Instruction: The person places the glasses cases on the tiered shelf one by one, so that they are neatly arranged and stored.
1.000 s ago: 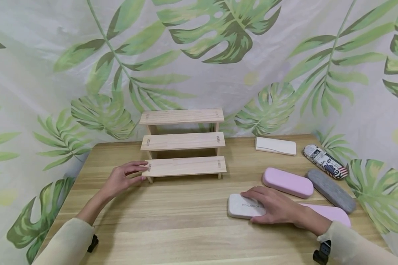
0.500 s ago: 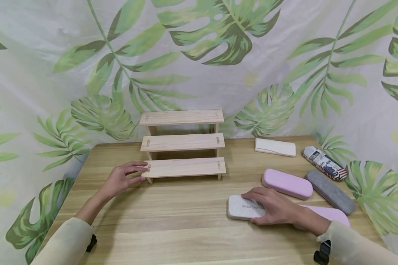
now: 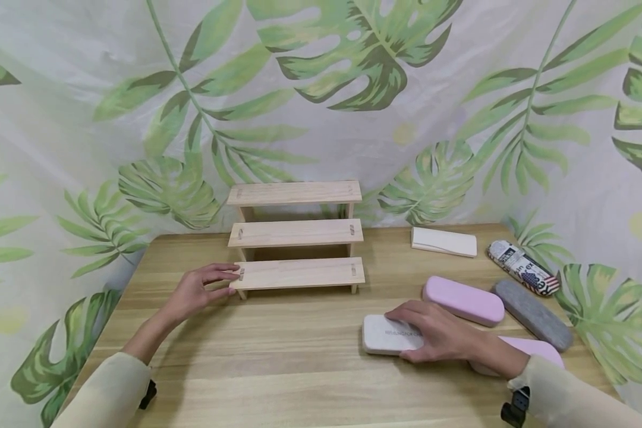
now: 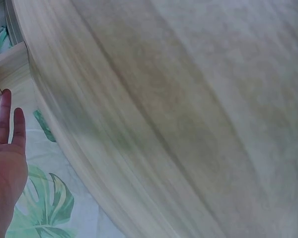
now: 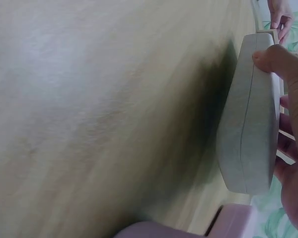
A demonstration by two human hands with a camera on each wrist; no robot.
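Observation:
My right hand (image 3: 444, 333) grips a light grey glasses case (image 3: 382, 336) with printed lettering, over the right half of the table. In the right wrist view the thumb lies along the seam side of that case (image 5: 246, 119), fingers round its other side, and a dark shadow falls on the wood beside it. At the left end of a three-step wooden stand (image 3: 299, 273), my left hand (image 3: 192, 294) touches the lowest step with its fingertips. The left wrist view shows that hand's fingers (image 4: 5, 114) stretched out, the hand partly cut off by the frame.
To the right lie a lilac glasses case (image 3: 462, 300), a dark grey one (image 3: 532, 315), a patterned one (image 3: 523, 267) and another lilac one (image 3: 537, 348), partly behind the right forearm. A folded white cloth or paper (image 3: 444, 241) lies at the back. A leaf-print curtain (image 3: 321, 131) hangs behind the table.
My right hand has shifted slightly left with the light grey glasses case. The left hand stays at the stand's lowest step. The head view has tilted up a little.

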